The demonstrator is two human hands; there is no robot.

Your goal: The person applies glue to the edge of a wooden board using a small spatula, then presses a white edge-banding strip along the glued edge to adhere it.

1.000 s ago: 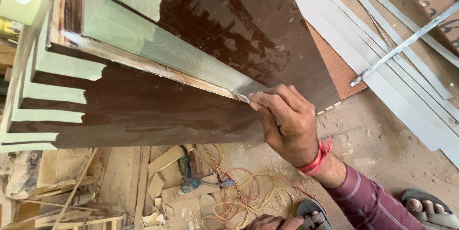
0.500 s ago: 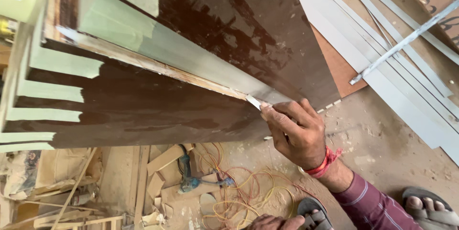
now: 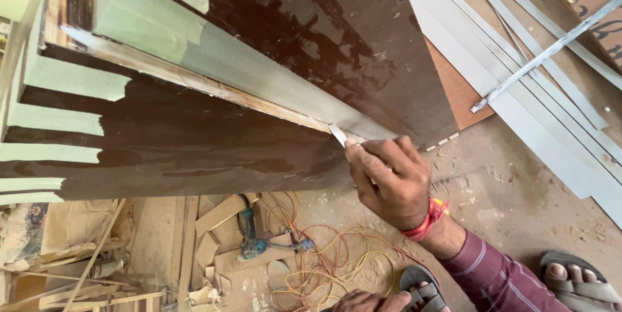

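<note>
Laminate strip (image 3: pixel 259 69), pale grey-green, lies along plywood edge (image 3: pixel 194 85) of dark brown panel (image 3: pixel 194 150), centre to far left. Looks thin, springy, probably brittle at ends. Right hand (image 3: pixel 392 182) pinches its free end between thumb and fingers. Left hand (image 3: pixel 363 301) at near edge, grip unclear. Cut grey strips (image 3: pixel 538 137) stacked right; power tool (image 3: pixel 249 234) and tangled cords (image 3: pixel 324 260) on sawdust floor below.
</note>
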